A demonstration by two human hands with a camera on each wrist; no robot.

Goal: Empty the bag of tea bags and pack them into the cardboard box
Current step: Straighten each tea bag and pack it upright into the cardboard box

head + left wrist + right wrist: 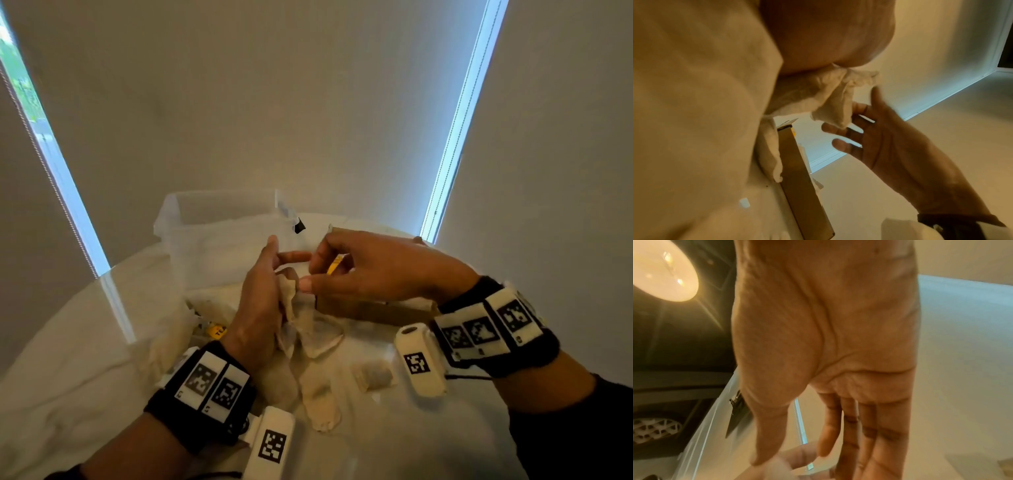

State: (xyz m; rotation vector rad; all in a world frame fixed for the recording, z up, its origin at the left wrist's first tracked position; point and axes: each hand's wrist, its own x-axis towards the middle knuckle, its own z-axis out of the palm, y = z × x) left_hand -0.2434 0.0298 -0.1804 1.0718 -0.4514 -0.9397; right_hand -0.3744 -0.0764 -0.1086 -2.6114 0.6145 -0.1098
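Note:
My left hand [262, 298] grips a bunch of crumpled cream tea bags [308, 329] against its palm, with thumb and forefinger stretched out; the left wrist view shows this bunch of tea bags [830, 95] hanging below the palm. My right hand [346, 274] is open, its fingers [840, 128] straight and spread, their tips touching the bunch. The brown cardboard box [370, 310] lies under and behind the right hand, and a yellow bit [334, 265] shows at its corner. Loose tea bags [320, 401] lie on the white tablecloth [68, 377] in front of me.
A clear plastic tub [219, 233] stands behind the left hand. A crumpled clear bag with a yellow tea tag [216, 331] lies to the left of my left wrist. One more tea bag [373, 375] lies near the right wrist. The round table's edge curves at the back.

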